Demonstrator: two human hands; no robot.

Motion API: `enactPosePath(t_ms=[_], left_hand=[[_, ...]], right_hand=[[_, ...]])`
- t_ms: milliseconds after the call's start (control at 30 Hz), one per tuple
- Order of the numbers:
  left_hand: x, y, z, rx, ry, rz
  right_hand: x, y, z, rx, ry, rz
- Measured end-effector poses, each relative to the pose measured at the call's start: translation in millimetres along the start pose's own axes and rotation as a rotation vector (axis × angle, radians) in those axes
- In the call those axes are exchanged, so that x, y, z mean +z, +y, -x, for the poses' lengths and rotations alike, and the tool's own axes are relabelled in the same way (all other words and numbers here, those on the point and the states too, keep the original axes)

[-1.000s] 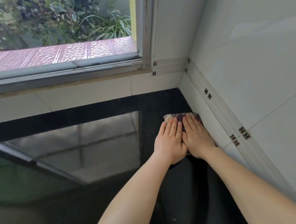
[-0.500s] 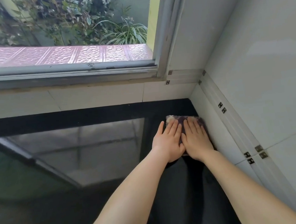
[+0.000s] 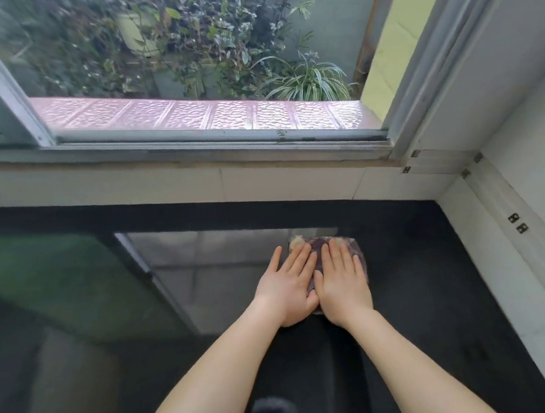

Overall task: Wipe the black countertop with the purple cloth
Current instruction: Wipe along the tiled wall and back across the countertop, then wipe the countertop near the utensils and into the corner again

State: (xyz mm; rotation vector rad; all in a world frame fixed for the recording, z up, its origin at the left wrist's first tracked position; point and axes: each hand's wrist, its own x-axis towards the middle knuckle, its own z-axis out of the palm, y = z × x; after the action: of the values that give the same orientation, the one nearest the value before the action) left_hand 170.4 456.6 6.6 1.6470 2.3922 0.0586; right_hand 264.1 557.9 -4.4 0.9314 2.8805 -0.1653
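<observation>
A folded purple cloth with a pale corner lies flat on the glossy black countertop. Both my hands are pressed palm-down on it, side by side, fingers straight and pointing toward the window. My left hand covers the cloth's left part, with its outer fingers resting on the bare counter. My right hand covers the right part. Only the cloth's far edge and right rim show. The cloth sits apart from the right wall.
A white tiled wall bounds the counter on the right, and a low tiled ledge under the window frame bounds it at the back. The counter's left part reflects the window. Plants stand outside.
Both hands have slid the cloth leftward, out of the corner by the right wall. A wide strip of bare counter now lies between cloth and wall. My view has shifted too.
</observation>
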Motion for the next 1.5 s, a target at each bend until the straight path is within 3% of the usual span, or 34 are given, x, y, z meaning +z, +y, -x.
enactPosePath(t_ms=[867, 1067, 1500], left_hand=[[-4, -337, 266, -0.378, 0.027, -0.088], [-3, -374, 283, -0.394, 0.036, -0.095], [-21, -414, 238, -0.465, 0.011, -0.087]], right_hand=[[29, -427, -10, -0.396, 0.012, -0.101], [35, -466, -18, -0.425, 0.018, -0.107], [23, -474, -88, -0.532, -0.016, -0.177]])
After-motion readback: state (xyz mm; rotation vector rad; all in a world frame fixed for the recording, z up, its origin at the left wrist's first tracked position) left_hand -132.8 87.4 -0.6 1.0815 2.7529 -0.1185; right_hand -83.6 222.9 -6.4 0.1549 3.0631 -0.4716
